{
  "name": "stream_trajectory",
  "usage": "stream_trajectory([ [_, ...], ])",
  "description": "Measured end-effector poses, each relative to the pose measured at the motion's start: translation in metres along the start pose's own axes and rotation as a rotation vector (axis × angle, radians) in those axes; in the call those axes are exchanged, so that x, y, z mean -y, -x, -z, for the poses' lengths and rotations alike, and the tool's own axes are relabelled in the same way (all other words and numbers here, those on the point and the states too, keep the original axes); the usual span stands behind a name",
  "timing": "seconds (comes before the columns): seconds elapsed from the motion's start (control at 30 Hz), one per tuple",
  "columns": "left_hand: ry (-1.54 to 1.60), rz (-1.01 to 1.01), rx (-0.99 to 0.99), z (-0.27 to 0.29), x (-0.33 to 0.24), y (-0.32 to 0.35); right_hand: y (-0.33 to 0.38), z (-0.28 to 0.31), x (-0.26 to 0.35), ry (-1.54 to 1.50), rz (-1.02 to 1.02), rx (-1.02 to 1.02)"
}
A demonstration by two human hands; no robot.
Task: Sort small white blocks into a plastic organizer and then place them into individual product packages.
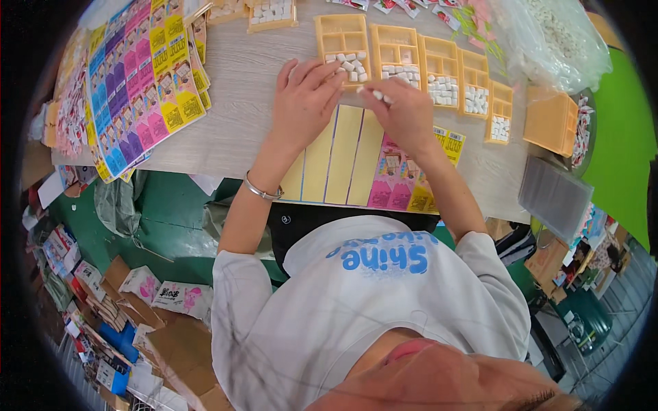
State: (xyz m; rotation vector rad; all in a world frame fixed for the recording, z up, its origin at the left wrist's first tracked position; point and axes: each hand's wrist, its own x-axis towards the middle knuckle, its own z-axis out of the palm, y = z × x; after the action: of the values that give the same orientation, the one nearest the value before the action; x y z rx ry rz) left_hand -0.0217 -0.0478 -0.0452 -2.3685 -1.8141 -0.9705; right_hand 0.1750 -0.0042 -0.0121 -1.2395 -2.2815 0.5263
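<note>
My left hand (307, 103) has its fingers spread over the near-left corner of a pale orange divided tray (343, 25), and I see nothing in it. Small white pellets (352, 63) lie in that tray's near compartment. My right hand (406, 118) is closed, with a few white pellets (377, 94) pinched at its fingertips, close to the tray's near edge. To the right, a second tray (394, 33) and several more like it hold similar pellets in their near compartments. Below my hands lies a sheet of printed stickers (401, 179), partly peeled to yellow backing strips (344, 154).
Stacked sticker sheets (140, 82) cover the table's left side. More trays (272, 14) stand at the far left. A clear bag of white pellets (548, 41) sits far right, above stacked trays (550, 118) and a clear plastic box (555, 195). Cardboard boxes (188, 356) fill the floor at left.
</note>
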Motion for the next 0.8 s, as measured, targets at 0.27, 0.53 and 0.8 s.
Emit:
stream_trajectory([
  [0.27, 0.036, 0.063, 0.049, -0.006, 0.001, 0.011, -0.032, -0.016, -0.014, -0.032, 0.240, -0.051],
  [0.53, 0.042, 0.050, 0.067, 0.003, 0.009, 0.008, -0.028, -0.003, -0.006, -0.182, 0.096, -0.040],
  [0.8, -0.059, -0.002, 0.286, 0.006, 0.001, 0.009, -0.035, 0.001, -0.027, -0.439, -0.167, 0.078],
])
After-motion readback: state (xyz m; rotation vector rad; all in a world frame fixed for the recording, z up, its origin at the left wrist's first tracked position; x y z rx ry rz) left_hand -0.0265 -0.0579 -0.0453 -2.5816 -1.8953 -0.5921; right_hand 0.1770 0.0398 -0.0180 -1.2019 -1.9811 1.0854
